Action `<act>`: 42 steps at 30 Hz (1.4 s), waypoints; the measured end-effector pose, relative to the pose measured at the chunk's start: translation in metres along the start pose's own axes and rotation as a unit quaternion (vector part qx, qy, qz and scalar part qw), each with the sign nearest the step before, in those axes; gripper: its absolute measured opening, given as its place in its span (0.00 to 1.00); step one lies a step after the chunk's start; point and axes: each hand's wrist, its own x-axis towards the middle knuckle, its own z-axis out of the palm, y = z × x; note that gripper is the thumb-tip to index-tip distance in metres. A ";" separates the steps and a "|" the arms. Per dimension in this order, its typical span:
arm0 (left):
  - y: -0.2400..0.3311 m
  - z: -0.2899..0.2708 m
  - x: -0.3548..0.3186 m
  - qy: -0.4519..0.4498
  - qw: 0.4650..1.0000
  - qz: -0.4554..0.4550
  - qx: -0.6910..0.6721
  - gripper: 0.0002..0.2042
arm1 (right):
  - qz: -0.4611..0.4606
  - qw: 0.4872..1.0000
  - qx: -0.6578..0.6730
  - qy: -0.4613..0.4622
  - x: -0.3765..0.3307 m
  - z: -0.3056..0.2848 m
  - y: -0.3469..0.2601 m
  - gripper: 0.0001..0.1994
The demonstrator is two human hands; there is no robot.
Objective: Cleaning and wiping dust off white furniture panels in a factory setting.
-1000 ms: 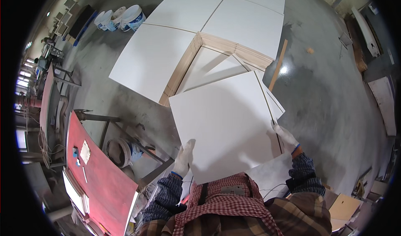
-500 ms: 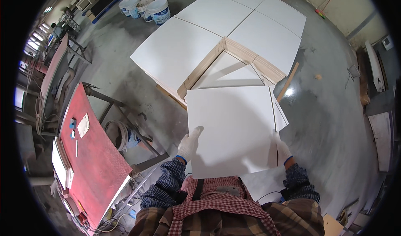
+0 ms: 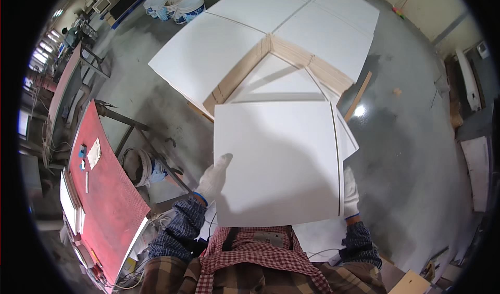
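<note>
a large square white panel [image 3: 278, 161] is held flat and roughly level in front of the person's chest, one gloved hand on each side edge, which is the sensible way to carry a wide thin sheet: the weight is split and the board cannot sag or swing. the left hand [image 3: 213, 179] wraps the left edge near the lower corner, its thumb lying up on the top face and the fingers tucked underneath, so it is closed on the panel. the right hand [image 3: 350, 192] clasps the right edge at about the same level; only the back of the glove shows, and the fingers seem to curl under the board, though the edge hides them. below and beyond the panel, stacks of the same white boards [image 3: 208, 60] lie on the grey concrete floor [image 3: 406, 138] around a lower stack edged by pale wooden frames [image 3: 307, 60], laid in flat piles so the sheets stay straight. a loose wooden strip [image 3: 359, 96] lies just beside the piles. to the person's left stands a red-topped workbench [image 3: 107, 200] with small items on it, a white bucket [image 3: 138, 166] tucked beneath its metal legs, and more buckets [image 3: 179, 5] stand well apart at the far side of the floor.
</note>
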 end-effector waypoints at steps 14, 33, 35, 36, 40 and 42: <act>-0.023 0.001 0.000 -0.088 0.927 0.022 -0.363 0.29 | -0.145 0.986 0.015 0.078 0.066 0.009 -0.003 0.17; -0.012 -0.118 -0.150 -0.019 0.671 0.058 -0.739 0.16 | -0.581 0.814 0.022 -0.006 0.182 -0.207 -0.264 0.15; -0.043 -0.134 -0.161 0.013 0.691 0.064 -0.720 0.18 | -0.614 0.788 0.023 -0.043 0.187 -0.212 -0.306 0.15; -0.070 -0.145 -0.175 -0.110 0.655 0.178 -0.726 0.13 | -0.624 0.776 0.062 -0.067 0.190 -0.212 -0.331 0.14; -0.072 -0.189 -0.285 0.062 0.666 0.111 -0.735 0.13 | -0.631 0.751 0.119 -0.155 0.191 -0.199 -0.413 0.12; -0.104 -0.206 -0.330 0.089 0.658 0.127 -0.737 0.12 | -0.633 0.739 0.132 -0.189 0.178 -0.190 -0.465 0.12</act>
